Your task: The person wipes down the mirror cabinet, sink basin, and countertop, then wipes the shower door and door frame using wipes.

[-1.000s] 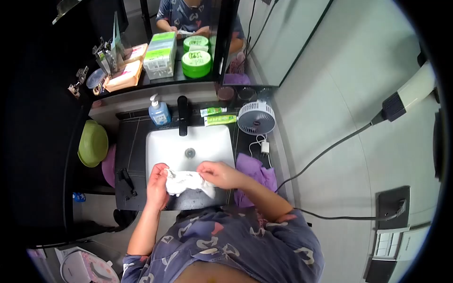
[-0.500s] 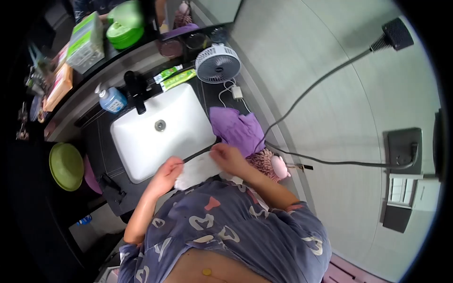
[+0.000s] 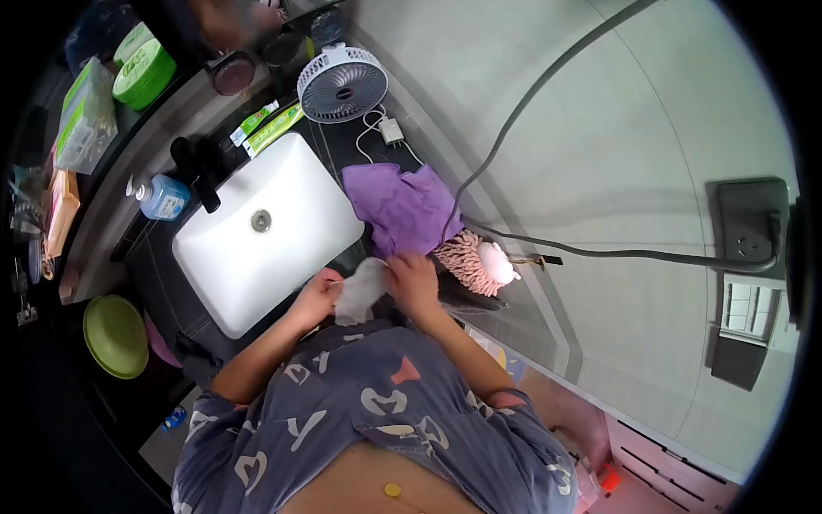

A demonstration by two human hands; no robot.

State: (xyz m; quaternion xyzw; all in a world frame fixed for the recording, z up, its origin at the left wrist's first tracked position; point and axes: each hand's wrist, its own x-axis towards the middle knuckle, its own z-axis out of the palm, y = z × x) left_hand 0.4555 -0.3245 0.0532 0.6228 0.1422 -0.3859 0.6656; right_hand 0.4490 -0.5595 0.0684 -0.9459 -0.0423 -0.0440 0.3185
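A thin white cloth or tissue (image 3: 361, 297) hangs between my two hands, just in front of the near edge of the white sink (image 3: 295, 184). My left hand (image 3: 317, 297) pinches its left side with closed fingers. At its upper right corner, my right hand (image 3: 413, 287) grips it, fingers curled and partly hidden. A purple towel (image 3: 401, 206) lies on the dark counter beyond my right hand. Close by on the right hangs a pink chenille hand towel (image 3: 469, 261) with a pale animal-shaped top.
A black faucet (image 3: 195, 176), blue soap bottle (image 3: 163, 197) and toothpaste tubes (image 3: 272, 128) stand behind the sink. A small fan (image 3: 344, 90) sits at the back corner. One grey cable (image 3: 556, 73) crosses the right wall. Green basins (image 3: 116, 336) are at left.
The white piece has gone from spread wide to narrower and more bunched, with my hands closer together. The camera view has shifted and turned, showing more floor at the lower right.
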